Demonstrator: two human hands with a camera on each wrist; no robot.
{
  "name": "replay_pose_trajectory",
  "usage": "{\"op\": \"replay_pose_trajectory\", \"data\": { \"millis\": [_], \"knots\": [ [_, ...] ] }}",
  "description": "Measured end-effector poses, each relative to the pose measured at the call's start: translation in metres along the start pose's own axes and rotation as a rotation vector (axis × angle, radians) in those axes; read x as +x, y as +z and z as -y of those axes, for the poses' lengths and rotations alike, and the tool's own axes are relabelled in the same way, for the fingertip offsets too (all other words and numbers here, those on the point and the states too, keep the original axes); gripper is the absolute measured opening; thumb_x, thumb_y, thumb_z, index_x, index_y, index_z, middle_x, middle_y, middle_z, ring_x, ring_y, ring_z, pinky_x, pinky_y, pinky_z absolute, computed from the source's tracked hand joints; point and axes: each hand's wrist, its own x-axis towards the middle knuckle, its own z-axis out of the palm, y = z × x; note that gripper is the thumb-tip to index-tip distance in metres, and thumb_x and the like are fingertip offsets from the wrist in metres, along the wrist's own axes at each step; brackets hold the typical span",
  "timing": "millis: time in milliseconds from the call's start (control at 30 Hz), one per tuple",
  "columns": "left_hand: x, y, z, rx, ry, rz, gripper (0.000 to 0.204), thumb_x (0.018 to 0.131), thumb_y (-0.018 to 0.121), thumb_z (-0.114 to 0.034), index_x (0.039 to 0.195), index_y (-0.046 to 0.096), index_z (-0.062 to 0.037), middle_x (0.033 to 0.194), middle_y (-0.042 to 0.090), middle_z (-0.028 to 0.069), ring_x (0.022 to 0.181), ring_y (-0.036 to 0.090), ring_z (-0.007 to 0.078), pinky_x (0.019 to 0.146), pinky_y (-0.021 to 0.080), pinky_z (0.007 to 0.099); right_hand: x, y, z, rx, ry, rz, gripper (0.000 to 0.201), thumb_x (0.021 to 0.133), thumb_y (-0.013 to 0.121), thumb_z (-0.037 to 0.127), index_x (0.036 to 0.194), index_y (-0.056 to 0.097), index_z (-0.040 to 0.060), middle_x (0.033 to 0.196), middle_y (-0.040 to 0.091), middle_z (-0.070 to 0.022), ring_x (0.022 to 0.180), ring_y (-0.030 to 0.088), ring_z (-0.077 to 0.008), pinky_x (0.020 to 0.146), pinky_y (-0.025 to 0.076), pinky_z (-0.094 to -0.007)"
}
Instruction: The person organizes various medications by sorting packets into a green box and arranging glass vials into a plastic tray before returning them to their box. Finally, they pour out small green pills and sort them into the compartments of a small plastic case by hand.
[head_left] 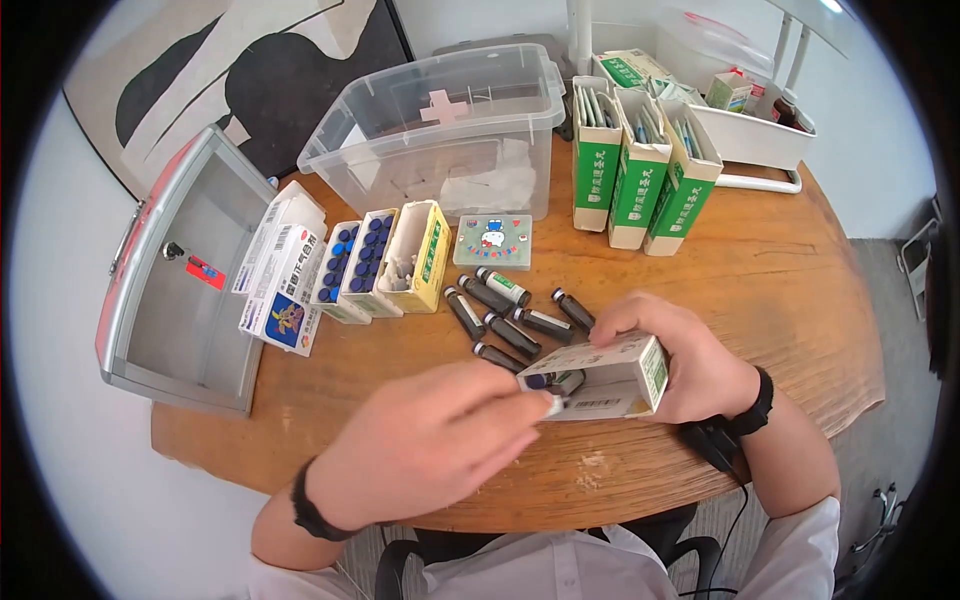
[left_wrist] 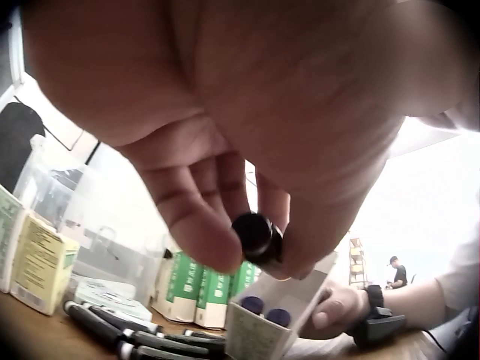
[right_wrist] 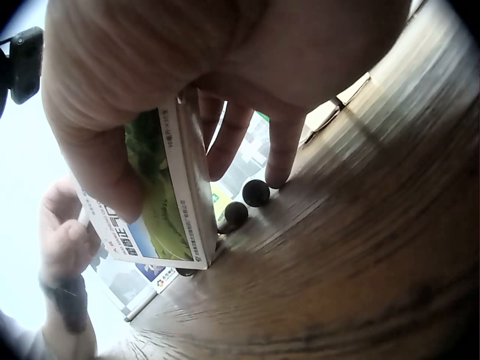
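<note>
Two blue-capped bottles sit in a box that the right hand grips near the front edge of the wooden tabletop; the left hand holds another bottle in a narrow pinch. Loading seems in hand, and the next move calls for aligning that bottle with the opening. Behind, a clear tub stands before a pale wall

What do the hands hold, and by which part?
The right hand grips an open box by its sides, the left hand a dark bottle, likewise.
</note>
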Motion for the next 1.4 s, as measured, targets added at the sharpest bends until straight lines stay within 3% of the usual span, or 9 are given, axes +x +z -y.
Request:
{"op": "replay_pose_trajectory", "data": {
  "millis": [67, 300, 367, 533, 967, 1033, 1167, 1333, 1400],
  "knots": [
    [0.007, 0.01, -0.002, 0.052, 0.144, -0.01, 0.032, 0.082, 0.094, -0.013, 0.112, 0.082, -0.0112, 0.104, 0.074, 0.0038, 0.083, 0.074, 0.0233, 0.072, 0.062, 0.0349, 0.001, 0.0, 0.001, -0.015, -0.007, 0.005, 0.062, 0.071, 0.093, 0.002, 0.128, 0.069, 0.0053, 0.123, 0.071, -0.0128, 0.115, 0.071, -0.0311, 0.101, 0.056, -0.0394],
    [0.006, 0.014, 0.018, -0.104, 0.245, 0.009, 0.025, 0.08, 0.087, -0.003, 0.104, 0.082, -0.0086, 0.106, 0.076, 0.0042, 0.082, 0.074, 0.0248, 0.07, 0.061, 0.0355, -0.001, -0.002, -0.001, -0.031, -0.027, 0.005, 0.058, 0.071, 0.093, 0.002, 0.124, 0.07, 0.0054, 0.122, 0.071, -0.0122, 0.115, 0.07, -0.033, 0.1, 0.056, -0.0403],
    [0.006, 0.001, 0.039, -0.04, 0.15, -0.098, 0.024, 0.081, 0.084, -0.001, 0.104, 0.082, -0.0071, 0.107, 0.077, 0.0057, 0.079, 0.073, 0.0266, 0.068, 0.06, 0.036, 0.002, -0.001, -0.001, -0.01, -0.056, 0.013, 0.056, 0.071, 0.093, 0.003, 0.122, 0.07, 0.0055, 0.121, 0.071, -0.012, 0.115, 0.069, -0.0332, 0.101, 0.056, -0.0406],
    [0.005, 0.008, 0.057, 0.005, -0.054, 0.139, 0.028, 0.083, 0.085, -0.005, 0.11, 0.081, -0.0047, 0.101, 0.069, 0.007, 0.094, 0.07, 0.0292, 0.082, 0.058, 0.0395, 0.003, -0.006, -0.001, 0.006, -0.061, 0.064, 0.055, 0.071, 0.094, 0.004, 0.12, 0.071, 0.0056, 0.122, 0.072, -0.0116, 0.115, 0.069, -0.0324, 0.101, 0.055, -0.0406],
    [0.008, -0.004, 0.051, -0.034, -0.031, 0.233, 0.022, 0.079, 0.088, -0.005, 0.096, 0.074, -0.0061, 0.088, 0.068, 0.0078, 0.086, 0.068, 0.0288, 0.076, 0.057, 0.0392, 0.003, -0.005, -0.002, -0.042, -0.057, 0.039, 0.057, 0.07, 0.096, 0.007, 0.121, 0.07, 0.0048, 0.121, 0.072, -0.0115, 0.114, 0.071, -0.0323, 0.101, 0.056, -0.0403],
    [0.007, -0.015, 0.042, -0.225, 0.062, -0.045, 0.024, 0.076, 0.091, -0.001, 0.096, 0.078, -0.0079, 0.09, 0.072, 0.005, 0.078, 0.069, 0.0242, 0.069, 0.056, 0.0348, 0.001, -0.003, -0.002, -0.041, -0.04, 0.021, 0.057, 0.071, 0.096, 0.007, 0.121, 0.07, 0.0048, 0.121, 0.073, -0.0118, 0.113, 0.071, -0.0324, 0.1, 0.056, -0.0402],
    [0.014, 0.012, 0.023, -0.229, 0.314, -0.231, 0.029, 0.077, 0.099, -0.006, 0.101, 0.083, -0.0105, 0.091, 0.075, 0.0036, 0.075, 0.07, 0.0213, 0.067, 0.056, 0.0319, 0.002, -0.003, -0.001, -0.055, -0.043, 0.01, 0.057, 0.071, 0.096, 0.007, 0.122, 0.07, 0.0048, 0.121, 0.072, -0.0121, 0.112, 0.071, -0.0328, 0.098, 0.057, -0.0401],
    [0.014, 0.033, 0.021, 0.04, 0.3, -0.086, 0.036, 0.08, 0.095, -0.012, 0.114, 0.082, -0.0099, 0.117, 0.075, 0.0082, 0.099, 0.073, 0.0271, 0.086, 0.059, 0.0406, 0.002, -0.002, 0.0, -0.048, -0.048, 0.016, 0.057, 0.07, 0.095, 0.006, 0.122, 0.071, 0.0048, 0.12, 0.072, -0.0122, 0.112, 0.071, -0.033, 0.098, 0.057, -0.0401],
    [0.018, 0.035, 0.015, 0.053, 0.198, -0.022, 0.038, 0.085, 0.089, -0.018, 0.12, 0.08, -0.0082, 0.143, 0.066, 0.0156, 0.127, 0.066, 0.0359, 0.107, 0.054, 0.0498, 0.002, -0.001, 0.0, -0.057, -0.041, 0.013, 0.058, 0.07, 0.095, 0.006, 0.122, 0.071, 0.0048, 0.12, 0.072, -0.0122, 0.112, 0.071, -0.0331, 0.098, 0.057, -0.0401]
  ]
}}
